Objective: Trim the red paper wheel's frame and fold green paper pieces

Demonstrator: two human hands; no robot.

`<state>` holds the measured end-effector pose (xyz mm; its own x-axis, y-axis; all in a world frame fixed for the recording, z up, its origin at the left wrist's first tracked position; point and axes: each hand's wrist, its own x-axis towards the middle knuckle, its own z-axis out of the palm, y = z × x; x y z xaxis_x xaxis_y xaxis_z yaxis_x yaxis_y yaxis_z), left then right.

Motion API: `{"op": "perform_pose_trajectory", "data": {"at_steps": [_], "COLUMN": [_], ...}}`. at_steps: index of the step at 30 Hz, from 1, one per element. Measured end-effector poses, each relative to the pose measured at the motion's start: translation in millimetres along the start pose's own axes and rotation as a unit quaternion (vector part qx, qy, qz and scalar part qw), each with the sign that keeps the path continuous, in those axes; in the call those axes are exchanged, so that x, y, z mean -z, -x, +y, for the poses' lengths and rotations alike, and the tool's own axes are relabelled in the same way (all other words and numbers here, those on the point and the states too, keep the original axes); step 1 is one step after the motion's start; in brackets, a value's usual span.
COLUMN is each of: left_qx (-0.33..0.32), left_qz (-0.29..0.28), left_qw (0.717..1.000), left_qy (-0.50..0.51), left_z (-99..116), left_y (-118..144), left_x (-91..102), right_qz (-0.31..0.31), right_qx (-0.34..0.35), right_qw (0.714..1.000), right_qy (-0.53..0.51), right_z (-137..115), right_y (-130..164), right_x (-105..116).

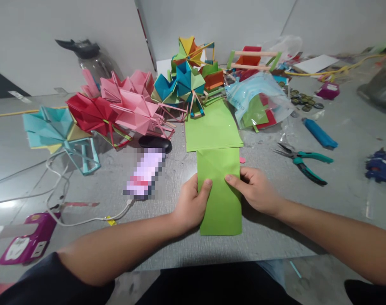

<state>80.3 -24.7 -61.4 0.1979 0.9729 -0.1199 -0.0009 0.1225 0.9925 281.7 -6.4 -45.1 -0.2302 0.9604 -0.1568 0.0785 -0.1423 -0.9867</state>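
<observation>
A green sheet of paper (pixel 221 207), tall and narrow with faint creases near its top, is held over the front of the grey table. My left hand (pixel 192 203) grips its left edge, thumb on the face and fingers behind. On the right edge, my right hand (pixel 255 186) pinches it in the same way, its fingers partly hidden behind the paper. Just beyond lies a stack of wider green sheets (pixel 210 131).
Folded paper models, red (pixel 91 112), pink (pixel 139 112) and blue-green (pixel 188 80), crowd the back. A phone (pixel 145 171) with a cable and a black mouse (pixel 155 144) lie left. Pliers (pixel 302 161), a blue cutter (pixel 320 133) and a glue gun (pixel 381 167) lie right.
</observation>
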Motion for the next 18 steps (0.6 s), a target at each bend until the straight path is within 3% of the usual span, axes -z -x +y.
{"op": "perform_pose_trajectory", "data": {"at_steps": [9, 15, 18], "left_qx": [-0.013, -0.018, -0.015], "left_qz": [-0.021, -0.051, -0.058], "left_qw": [1.000, 0.998, 0.998], "left_qy": [-0.013, -0.029, -0.033], "left_z": [-3, -7, -7], "left_y": [0, -1, -2], "left_x": [1.8, 3.4, 3.7], "right_qz": [0.025, 0.114, 0.122], "right_qx": [0.015, 0.057, 0.055], "right_qw": [1.000, 0.991, 0.991], "right_qy": [0.006, 0.034, -0.012], "right_z": [1, 3, 3], "right_y": [-1, -11, -14], "right_x": [-2, 10, 12]}}
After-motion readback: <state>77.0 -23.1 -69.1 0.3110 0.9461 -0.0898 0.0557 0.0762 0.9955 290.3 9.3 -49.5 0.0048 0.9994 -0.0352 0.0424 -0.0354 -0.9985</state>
